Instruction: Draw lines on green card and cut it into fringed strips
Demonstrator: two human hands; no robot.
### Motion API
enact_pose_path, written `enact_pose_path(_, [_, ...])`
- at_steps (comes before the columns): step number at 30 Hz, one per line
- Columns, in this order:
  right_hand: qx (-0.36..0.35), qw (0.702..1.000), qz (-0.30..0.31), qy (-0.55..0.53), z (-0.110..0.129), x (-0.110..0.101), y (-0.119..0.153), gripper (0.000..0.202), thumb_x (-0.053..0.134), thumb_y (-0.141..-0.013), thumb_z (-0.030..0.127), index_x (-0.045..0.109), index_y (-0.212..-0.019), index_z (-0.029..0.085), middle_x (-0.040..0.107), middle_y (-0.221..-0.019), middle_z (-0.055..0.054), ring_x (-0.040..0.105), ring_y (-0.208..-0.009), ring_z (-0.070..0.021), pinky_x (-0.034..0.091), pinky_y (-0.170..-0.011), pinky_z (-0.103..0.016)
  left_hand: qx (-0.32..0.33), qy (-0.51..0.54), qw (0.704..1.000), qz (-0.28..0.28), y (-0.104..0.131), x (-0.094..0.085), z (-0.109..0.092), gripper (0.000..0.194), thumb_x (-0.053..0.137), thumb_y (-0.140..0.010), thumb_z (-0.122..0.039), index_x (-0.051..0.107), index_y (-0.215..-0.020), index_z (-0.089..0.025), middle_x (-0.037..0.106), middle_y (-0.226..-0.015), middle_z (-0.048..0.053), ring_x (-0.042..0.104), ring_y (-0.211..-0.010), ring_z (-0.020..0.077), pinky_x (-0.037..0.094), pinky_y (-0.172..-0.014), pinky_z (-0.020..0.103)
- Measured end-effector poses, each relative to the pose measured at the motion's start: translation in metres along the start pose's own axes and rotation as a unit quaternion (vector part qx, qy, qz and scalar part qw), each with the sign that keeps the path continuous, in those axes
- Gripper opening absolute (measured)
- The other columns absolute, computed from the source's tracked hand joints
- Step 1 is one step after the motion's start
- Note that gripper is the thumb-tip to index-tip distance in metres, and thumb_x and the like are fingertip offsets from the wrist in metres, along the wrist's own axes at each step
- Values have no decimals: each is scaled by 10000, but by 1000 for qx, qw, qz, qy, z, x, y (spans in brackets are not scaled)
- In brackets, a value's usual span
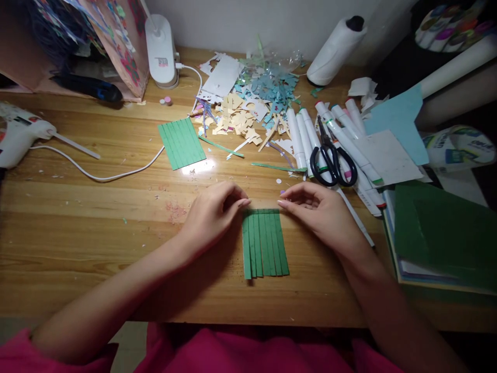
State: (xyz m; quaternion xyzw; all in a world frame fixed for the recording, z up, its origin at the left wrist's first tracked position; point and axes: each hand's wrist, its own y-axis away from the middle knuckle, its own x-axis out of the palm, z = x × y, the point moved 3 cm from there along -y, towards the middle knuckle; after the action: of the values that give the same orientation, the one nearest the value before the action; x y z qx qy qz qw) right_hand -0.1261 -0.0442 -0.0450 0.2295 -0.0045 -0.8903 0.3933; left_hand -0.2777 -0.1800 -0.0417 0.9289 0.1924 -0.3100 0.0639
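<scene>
A piece of green paper (pixel 265 243) cut into several lengthwise strips, joined along its top edge, is in front of me on the wooden table. At its upper left corner my left hand (pixel 213 217) is closed, thumb and forefinger pinched together. My right hand (pixel 320 212) pinches in the same way at the upper right corner. The strips fan a little unevenly toward their lower ends. Further back to the left lies another green paper piece (pixel 181 143) marked with parallel lines.
Black-handled scissors (pixel 333 158) rest on several white markers (pixel 301 137) at the right. Paper scraps (pixel 236 116) are heaped at the back. A glue gun (pixel 23 132) is at far left, a white lamp base (pixel 163 57) behind. Dark green sheets (pixel 442 233) lie right.
</scene>
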Motion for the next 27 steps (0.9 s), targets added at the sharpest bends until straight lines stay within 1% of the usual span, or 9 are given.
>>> enact_pose_path(10, [-3,1000,3,6,1,1,0,94,707,-727,242,639,-762,189,673,-768,-27,640,-723,-170,541,-653,-282,20,-42,999,-5,0,1,0,80,585,-864,-234,598,-805,-181,659,-795,14,562,-705,140,411,-615,252])
enact_pose_path(19, [-18,1000,-6,19,1,2,0,99,701,-742,250,635,-774,184,671,-786,-31,636,-731,-174,538,-653,-290,21,-41,999,-1,0,1,2,81,569,-874,-245,604,-826,-190,663,-808,15,565,-718,143,415,-622,257])
enact_pose_path(27, [-13,1000,-3,22,1,1,1,138,707,-741,302,635,-776,190,674,-796,-39,638,-744,-188,541,-659,-310,19,-43,999,5,0,2,2,68,556,-877,-218,600,-835,-186,664,-828,27,575,-747,149,427,-650,269])
